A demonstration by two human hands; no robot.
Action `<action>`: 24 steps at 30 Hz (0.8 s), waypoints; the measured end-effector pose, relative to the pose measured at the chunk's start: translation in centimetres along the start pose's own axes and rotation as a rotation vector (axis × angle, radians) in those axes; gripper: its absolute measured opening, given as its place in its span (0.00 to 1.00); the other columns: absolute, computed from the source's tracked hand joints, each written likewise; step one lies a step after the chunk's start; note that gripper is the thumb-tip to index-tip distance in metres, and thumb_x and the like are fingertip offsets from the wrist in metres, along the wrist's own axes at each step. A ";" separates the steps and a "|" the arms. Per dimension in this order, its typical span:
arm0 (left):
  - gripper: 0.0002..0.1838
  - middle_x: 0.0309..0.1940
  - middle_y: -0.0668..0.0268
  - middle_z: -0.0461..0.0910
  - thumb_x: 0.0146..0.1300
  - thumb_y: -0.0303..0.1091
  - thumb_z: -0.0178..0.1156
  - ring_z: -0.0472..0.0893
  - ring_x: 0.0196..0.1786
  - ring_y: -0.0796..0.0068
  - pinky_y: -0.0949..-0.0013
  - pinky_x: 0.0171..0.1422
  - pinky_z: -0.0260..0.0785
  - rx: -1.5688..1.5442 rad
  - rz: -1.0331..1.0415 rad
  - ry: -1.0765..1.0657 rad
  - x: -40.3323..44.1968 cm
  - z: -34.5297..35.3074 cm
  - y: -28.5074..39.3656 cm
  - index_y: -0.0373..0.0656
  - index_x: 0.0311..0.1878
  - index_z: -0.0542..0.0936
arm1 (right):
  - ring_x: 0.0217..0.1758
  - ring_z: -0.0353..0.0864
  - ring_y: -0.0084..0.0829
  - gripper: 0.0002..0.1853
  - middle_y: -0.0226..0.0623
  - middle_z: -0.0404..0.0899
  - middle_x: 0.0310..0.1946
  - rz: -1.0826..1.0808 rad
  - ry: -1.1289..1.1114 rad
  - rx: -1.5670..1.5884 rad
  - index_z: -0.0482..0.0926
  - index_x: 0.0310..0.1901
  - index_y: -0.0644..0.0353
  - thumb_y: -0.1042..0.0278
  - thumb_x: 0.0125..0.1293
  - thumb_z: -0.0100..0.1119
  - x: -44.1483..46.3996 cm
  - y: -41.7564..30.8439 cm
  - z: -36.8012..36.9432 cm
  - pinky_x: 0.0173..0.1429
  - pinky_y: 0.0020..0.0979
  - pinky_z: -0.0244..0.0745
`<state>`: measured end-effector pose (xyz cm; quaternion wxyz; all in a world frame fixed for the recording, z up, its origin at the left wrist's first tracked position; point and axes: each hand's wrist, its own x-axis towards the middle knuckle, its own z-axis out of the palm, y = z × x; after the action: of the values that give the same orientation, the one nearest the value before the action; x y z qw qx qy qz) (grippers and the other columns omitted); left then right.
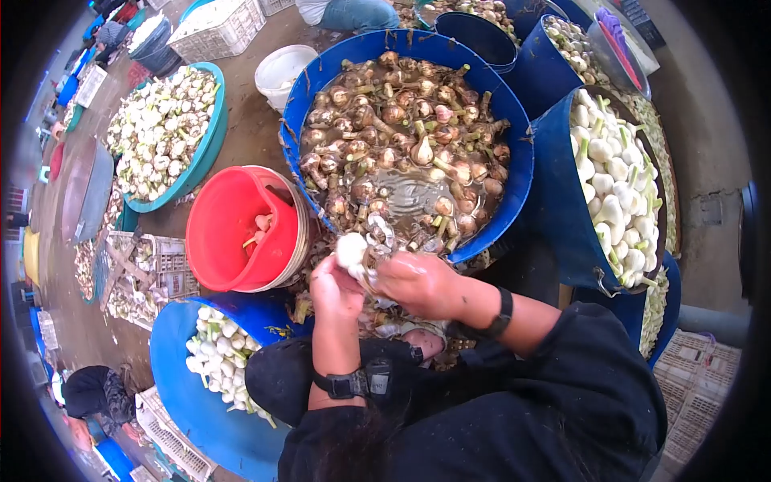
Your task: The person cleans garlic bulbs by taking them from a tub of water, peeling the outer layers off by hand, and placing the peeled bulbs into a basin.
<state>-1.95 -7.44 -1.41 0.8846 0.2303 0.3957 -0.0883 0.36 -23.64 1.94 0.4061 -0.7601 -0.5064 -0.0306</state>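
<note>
A white, mostly peeled garlic bulb (351,250) sits at the fingers of my left hand (332,291), which is closed on its lower part. Close beside it, my right hand (419,284) has its fingers pinched together. Brownish, wet garlic skin (379,234) sticks up at the right fingertips, next to the bulb. Both hands are just over the near rim of a large blue tub (524,178). Unpeeled, muddy garlic bulbs (393,112) lie in brown water inside it. Loose skins lie below the hands.
A red bucket (210,233) holding a few bulbs stands at the left. Peeled garlic fills a blue tub (548,201) at the right and partly a blue basin (181,377) at lower left. A teal basin (210,149) and white bucket (277,72) stand farther off. Other people sit nearby.
</note>
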 end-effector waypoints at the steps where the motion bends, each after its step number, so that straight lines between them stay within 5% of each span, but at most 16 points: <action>1: 0.16 0.27 0.65 0.76 0.60 0.38 0.39 0.75 0.27 0.68 0.66 0.29 0.68 -0.089 0.059 0.066 0.4 -0.2 0.3 0.39 0.37 0.74 | 0.32 0.75 0.38 0.14 0.39 0.73 0.33 0.006 0.116 -0.037 0.75 0.36 0.63 0.81 0.44 0.57 -0.6 0.0 -0.5 0.34 0.34 0.73; 2: 0.14 0.22 0.65 0.74 0.58 0.38 0.41 0.69 0.20 0.72 0.69 0.22 0.60 -0.219 -0.060 -0.154 0.5 -2.1 1.0 0.40 0.34 0.74 | 0.32 0.76 0.35 0.11 0.39 0.72 0.34 0.011 0.232 -0.074 0.74 0.37 0.65 0.82 0.48 0.55 -1.1 0.2 -1.0 0.34 0.31 0.73; 6: 0.13 0.19 0.66 0.71 0.56 0.38 0.42 0.63 0.16 0.73 0.71 0.19 0.55 -0.166 -0.126 -0.094 0.9 -2.1 1.0 0.41 0.31 0.73 | 0.32 0.74 0.32 0.03 0.39 0.71 0.27 0.600 0.958 0.459 0.74 0.31 0.65 0.78 0.59 0.50 1.1 -0.2 -3.7 0.36 0.31 0.72; 7: 0.12 0.19 0.66 0.71 0.56 0.38 0.43 0.63 0.15 0.73 0.70 0.19 0.56 -0.123 -0.100 -0.109 0.9 -1.7 1.1 0.42 0.31 0.73 | 0.30 0.74 0.31 0.05 0.38 0.71 0.27 0.678 0.783 0.524 0.73 0.31 0.65 0.74 0.62 0.50 0.9 0.1 -3.6 0.35 0.32 0.71; 8: 0.12 0.19 0.66 0.71 0.56 0.38 0.43 0.63 0.15 0.73 0.70 0.19 0.56 -0.119 -0.104 -0.113 0.7 -1.3 1.3 0.42 0.31 0.73 | 0.28 0.75 0.30 0.06 0.38 0.73 0.28 0.635 0.373 0.255 0.73 0.36 0.64 0.70 0.62 0.52 0.5 1.3 -3.3 0.35 0.31 0.72; 10: 0.09 0.21 0.65 0.72 0.55 0.34 0.45 0.65 0.17 0.73 0.70 0.21 0.59 -0.037 0.102 0.195 0.3 -0.8 1.6 0.42 0.30 0.72 | 0.30 0.78 0.36 0.12 0.40 0.75 0.31 0.625 -0.414 0.447 0.73 0.41 0.60 0.60 0.62 0.53 -0.4 2.1 -2.5 0.36 0.35 0.73; 11: 0.05 0.21 0.67 0.69 0.53 0.30 0.44 0.65 0.20 0.75 0.72 0.26 0.61 -0.074 0.280 0.281 0.9 -0.3 1.0 0.43 0.29 0.70 | 0.30 0.78 0.36 0.12 0.40 0.75 0.31 0.629 -0.411 0.450 0.73 0.41 0.60 0.60 0.62 0.53 0.1 1.6 -2.4 0.36 0.35 0.73; 13: 0.04 0.21 0.69 0.67 0.54 0.29 0.44 0.65 0.22 0.77 0.74 0.27 0.62 0.120 0.431 0.200 1.3 -1.2 0.4 0.43 0.28 0.69 | 0.34 0.77 0.44 0.17 0.43 0.76 0.30 0.628 -0.413 -0.048 0.73 0.39 0.59 0.52 0.61 0.52 1.3 0.3 -1.8 0.36 0.41 0.71; 15: 0.03 0.22 0.73 0.61 0.54 0.29 0.44 0.62 0.22 0.81 0.77 0.29 0.61 0.499 0.651 0.054 0.4 -0.2 0.0 0.43 0.28 0.67 | 0.35 0.77 0.47 0.18 0.44 0.75 0.28 0.583 -0.333 0.008 0.73 0.37 0.59 0.50 0.61 0.51 1.9 1.2 0.1 0.36 0.43 0.70; 17: 0.03 0.22 0.73 0.62 0.54 0.29 0.44 0.63 0.22 0.82 0.77 0.27 0.61 0.490 0.713 0.067 0.7 -0.4 0.3 0.43 0.28 0.67 | 0.34 0.73 0.50 0.15 0.44 0.73 0.27 0.527 -0.236 0.248 0.70 0.31 0.60 0.55 0.62 0.51 1.9 2.5 2.3 0.36 0.43 0.69; 19: 0.04 0.24 0.71 0.68 0.56 0.32 0.46 0.70 0.24 0.83 0.78 0.23 0.59 0.421 0.729 0.243 0.4 -0.4 1.7 0.44 0.31 0.68 | 0.36 0.74 0.50 0.14 0.44 0.74 0.29 0.459 -0.456 0.261 0.71 0.33 0.59 0.55 0.62 0.51 1.2 2.9 3.5 0.38 0.43 0.71; 21: 0.18 0.31 0.66 0.76 0.62 0.48 0.49 0.75 0.27 0.77 0.76 0.25 0.66 -0.032 0.661 0.113 1.0 -2.1 4.9 0.41 0.40 0.73 | 0.37 0.75 0.49 0.15 0.44 0.75 0.30 0.402 -0.631 0.224 0.73 0.35 0.59 0.53 0.62 0.52 1.1 3.7 3.4 0.40 0.42 0.71; 22: 0.31 0.39 0.61 0.76 0.60 0.58 0.50 0.77 0.36 0.72 0.73 0.35 0.72 -0.138 0.752 0.053 1.5 -3.2 6.5 0.36 0.51 0.69 | 0.40 0.76 0.48 0.19 0.45 0.76 0.35 0.414 -0.582 0.185 0.74 0.39 0.58 0.48 0.60 0.52 1.2 4.9 3.0 0.42 0.42 0.72; 24: 0.42 0.48 0.55 0.72 0.58 0.63 0.49 0.75 0.47 0.66 0.68 0.46 0.73 -0.360 0.587 0.247 -1.1 0.6 7.8 0.32 0.60 0.59 | 0.46 0.76 0.46 0.29 0.45 0.77 0.42 0.532 -0.445 0.092 0.75 0.49 0.54 0.39 0.54 0.55 2.3 8.8 2.0 0.48 0.41 0.72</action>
<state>0.37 -0.93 2.38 0.8443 0.1837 0.4257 0.2687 7.74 -22.00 -3.55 0.3136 -0.8343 -0.3674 0.2656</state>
